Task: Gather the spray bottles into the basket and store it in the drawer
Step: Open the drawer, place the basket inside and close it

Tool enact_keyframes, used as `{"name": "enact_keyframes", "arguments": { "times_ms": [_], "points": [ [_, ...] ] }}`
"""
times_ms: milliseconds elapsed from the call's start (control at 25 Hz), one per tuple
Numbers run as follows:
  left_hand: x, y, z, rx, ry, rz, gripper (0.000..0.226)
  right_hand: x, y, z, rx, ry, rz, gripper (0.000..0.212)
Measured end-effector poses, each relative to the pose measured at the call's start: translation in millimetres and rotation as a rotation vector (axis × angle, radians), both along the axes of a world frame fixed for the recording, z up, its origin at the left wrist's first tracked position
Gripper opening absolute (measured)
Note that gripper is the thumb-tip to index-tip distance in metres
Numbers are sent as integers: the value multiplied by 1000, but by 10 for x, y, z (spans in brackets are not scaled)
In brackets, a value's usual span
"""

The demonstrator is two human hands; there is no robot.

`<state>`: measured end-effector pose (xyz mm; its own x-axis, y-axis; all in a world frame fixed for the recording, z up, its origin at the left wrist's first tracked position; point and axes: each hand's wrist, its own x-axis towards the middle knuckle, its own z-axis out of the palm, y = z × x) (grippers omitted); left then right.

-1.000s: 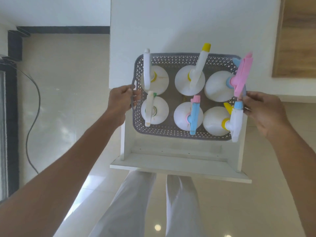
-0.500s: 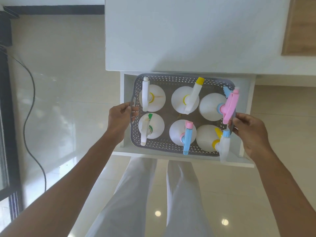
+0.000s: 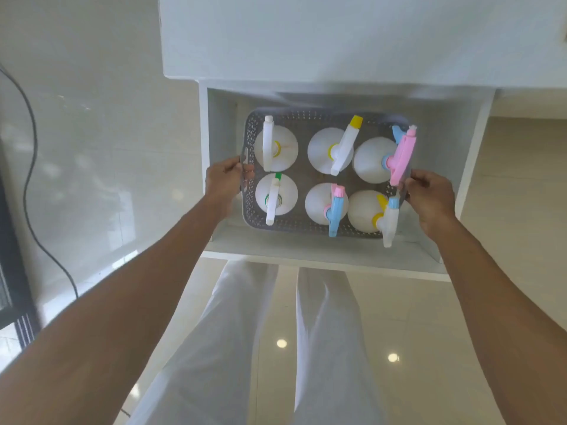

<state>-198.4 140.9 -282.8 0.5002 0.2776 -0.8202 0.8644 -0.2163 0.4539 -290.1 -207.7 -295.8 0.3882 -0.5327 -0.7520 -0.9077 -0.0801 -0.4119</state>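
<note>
A grey perforated basket (image 3: 250, 133) holds several white spray bottles with coloured trigger heads, among them a pink-headed one (image 3: 402, 156) and a blue-headed one (image 3: 336, 210). The basket sits low inside the open white drawer (image 3: 306, 256), below the white counter top (image 3: 337, 41). My left hand (image 3: 224, 179) grips the basket's left handle. My right hand (image 3: 429, 197) grips its right rim, beside the pink trigger. The basket's right handle is hidden by my fingers.
A black cable (image 3: 33, 148) runs down over the glossy tiled floor (image 3: 107, 148) on the left. A dark door frame (image 3: 12, 271) stands at the far left edge. My legs in white trousers (image 3: 245, 348) are right in front of the drawer.
Both hands have lowered the basket from above the counter edge down into the open drawer. The grip on both sides is unchanged.
</note>
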Motion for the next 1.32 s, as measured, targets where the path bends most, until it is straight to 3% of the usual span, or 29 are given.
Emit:
{"name": "enact_keyframes", "arguments": {
  "times_ms": [480,880,1080,1320],
  "points": [
    [82,17,-916,26,140,-60,29,30,44,-920,-116,105,180,26],
    [160,-97,-1055,-14,212,-101,21,66,-27,-1103,-131,119,250,28],
    [176,-67,-1182,27,230,-152,32,47,-25,-1185,-149,100,227,27],
    [174,-61,-1114,109,232,-226,26,-33,-3,-1058,-131,92,202,31]
  ]
}}
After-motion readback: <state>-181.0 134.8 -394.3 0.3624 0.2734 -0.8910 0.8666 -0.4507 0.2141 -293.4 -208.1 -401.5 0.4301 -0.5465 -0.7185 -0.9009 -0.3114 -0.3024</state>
